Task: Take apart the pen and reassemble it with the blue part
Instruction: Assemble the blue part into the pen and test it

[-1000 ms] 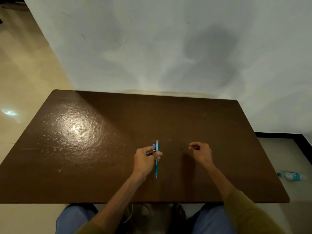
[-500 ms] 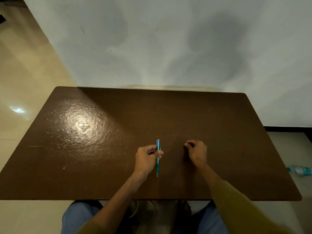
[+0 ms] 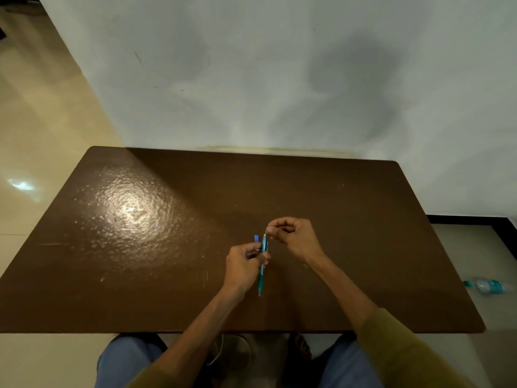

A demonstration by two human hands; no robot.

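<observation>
While our left hand [image 3: 244, 266] pinches the teal pen [image 3: 263, 264] upright over the bench [image 3: 140, 275], beside the blue part [image 3: 256, 238], our right hand [image 3: 293, 236], pinched at its top end on something unseen, suggests the job is midway.

We see bare counter [image 3: 140, 247] left, right and beyond our hands. Only the pen [image 3: 262, 264] in the left hand [image 3: 243, 264], the blue part [image 3: 256, 238] beside it, and the right hand [image 3: 296, 236] crowd the middle.
</observation>
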